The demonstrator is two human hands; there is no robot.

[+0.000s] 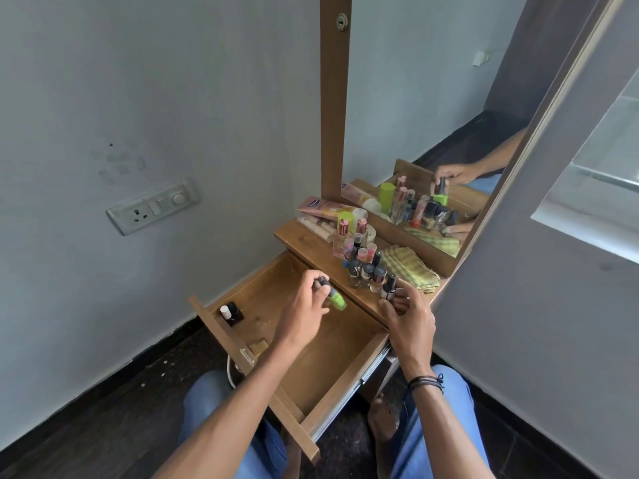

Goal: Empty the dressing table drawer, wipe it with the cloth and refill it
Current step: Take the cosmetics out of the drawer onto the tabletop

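Head: left hand (pixel 307 300) round green bottle (pixel 337 301)

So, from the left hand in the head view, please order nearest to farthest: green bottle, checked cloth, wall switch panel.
1. Green bottle: held in the left hand, over the drawer.
2. Checked cloth: to its right, on the tabletop.
3. Wall switch panel: far to the left.

left hand (pixel 304 305) holds green bottle (pixel 337 300) over open drawer (pixel 311 357) | right hand (pixel 409 316) grips dark-capped bottle (pixel 389 286) on tabletop (pixel 304 242) | cloth (pixel 409 267) beside bottle cluster (pixel 359 261)
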